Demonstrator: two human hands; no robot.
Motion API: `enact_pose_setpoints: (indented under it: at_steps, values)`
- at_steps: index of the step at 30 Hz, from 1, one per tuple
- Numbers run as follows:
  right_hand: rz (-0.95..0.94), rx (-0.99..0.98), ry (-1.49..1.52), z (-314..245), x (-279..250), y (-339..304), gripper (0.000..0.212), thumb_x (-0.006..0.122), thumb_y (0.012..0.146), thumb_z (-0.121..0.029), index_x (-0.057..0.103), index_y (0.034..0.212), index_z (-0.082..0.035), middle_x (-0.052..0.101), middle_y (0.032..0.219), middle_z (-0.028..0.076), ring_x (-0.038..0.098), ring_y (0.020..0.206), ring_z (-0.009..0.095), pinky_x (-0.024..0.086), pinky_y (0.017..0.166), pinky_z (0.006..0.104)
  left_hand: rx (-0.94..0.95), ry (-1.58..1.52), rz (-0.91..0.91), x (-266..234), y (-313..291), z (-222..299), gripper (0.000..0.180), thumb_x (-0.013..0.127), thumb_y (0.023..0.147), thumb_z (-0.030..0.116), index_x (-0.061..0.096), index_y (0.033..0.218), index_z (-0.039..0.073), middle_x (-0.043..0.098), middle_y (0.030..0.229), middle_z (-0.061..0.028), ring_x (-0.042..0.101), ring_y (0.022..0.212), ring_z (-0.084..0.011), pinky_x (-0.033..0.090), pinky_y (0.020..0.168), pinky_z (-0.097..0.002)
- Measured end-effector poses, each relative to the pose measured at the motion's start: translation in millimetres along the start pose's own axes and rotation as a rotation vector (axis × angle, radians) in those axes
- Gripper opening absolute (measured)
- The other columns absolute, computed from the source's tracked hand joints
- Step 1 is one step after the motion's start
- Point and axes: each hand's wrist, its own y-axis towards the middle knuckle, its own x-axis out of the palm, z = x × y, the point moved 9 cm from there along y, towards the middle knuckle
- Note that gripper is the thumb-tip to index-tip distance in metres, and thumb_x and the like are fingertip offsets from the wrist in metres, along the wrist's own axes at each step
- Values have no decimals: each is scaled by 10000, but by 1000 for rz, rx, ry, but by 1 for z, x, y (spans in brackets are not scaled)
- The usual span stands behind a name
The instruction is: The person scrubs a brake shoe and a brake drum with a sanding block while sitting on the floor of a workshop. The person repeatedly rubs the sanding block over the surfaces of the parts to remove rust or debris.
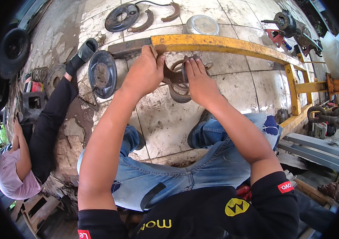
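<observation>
A curved, rusty brown brake shoe (173,75) is between my hands, beside the yellow steel beam (225,42). My left hand (143,73) is closed round its left end, the thumb uppermost. My right hand (202,85) grips its right end, with the fingers laid over the outer side. Behind and below the shoe, coiled metal rings (179,95) rest on the tiled floor, partly hidden by the shoe and my right hand. A black brake backing plate (103,75) leans at the beam's dark left end.
Beyond the beam lie another backing plate (121,18), two more brake shoes (142,24) and a round metal drum (202,26). A co-worker (20,171) sits at left, one leg stretched toward the beam. Chains (329,115) and grey metal bars (321,149) are at right.
</observation>
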Motion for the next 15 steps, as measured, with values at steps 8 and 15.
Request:
enact_pose_setpoints:
  at_steps: [8, 15]
  values:
    - [-84, 17, -8, -3, 6, -3, 750, 517, 785, 12, 197, 1458, 92, 210, 1530, 268, 185, 1441, 397, 372, 1095, 411, -53, -31, -41, 1, 2, -4, 357, 494, 985, 237, 428, 1080, -101, 606, 961, -363, 594, 961, -496, 483, 796, -476]
    - [-140, -18, -1, -17, -4, -14, 671, 479, 841, 0, 219, 1453, 85, 225, 1532, 250, 187, 1446, 372, 433, 1053, 408, 26, -40, 3, 4, 3, -9, 343, 495, 982, 226, 423, 1083, -94, 598, 963, -369, 584, 966, -504, 474, 811, -487]
